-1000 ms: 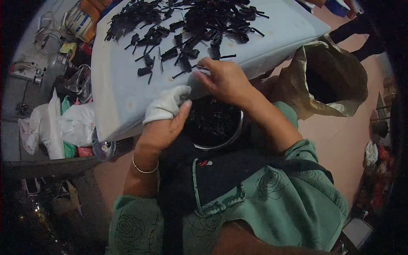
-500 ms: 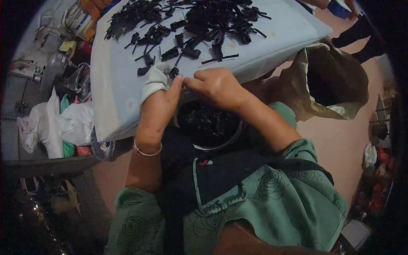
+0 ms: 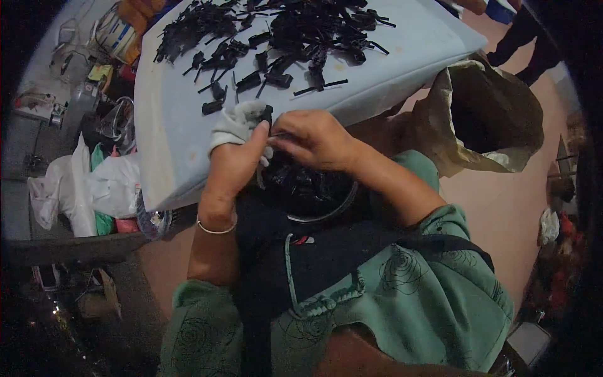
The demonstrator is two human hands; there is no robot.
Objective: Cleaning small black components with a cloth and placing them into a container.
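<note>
Above the near edge of the pale table (image 3: 173, 125), my left hand (image 3: 232, 166) is closed on a small black plastic part (image 3: 268, 115). White cloth (image 3: 233, 127) covers the fingers of that hand. From the right, my right hand (image 3: 323, 141) meets the part, its fingers pinched together at the part's lower end. Something thin and dark shows at these fingertips, too small to name. Beyond both hands lies a heap of similar black plastic parts (image 3: 308, 31), with a few loose pieces nearer. Below the hands, a round bucket (image 3: 326, 217) holds more black pieces.
To the right stands an open brown sack (image 3: 436, 113). White plastic bags (image 3: 116, 182) and assorted clutter lie left of the table. A person's dark-clothed legs (image 3: 524, 44) show at the far right, on the reddish floor (image 3: 496, 220).
Both hands have shifted slightly, and my left hand has turned, so the black part now stands more upright. My right fingers have moved lower against it.
</note>
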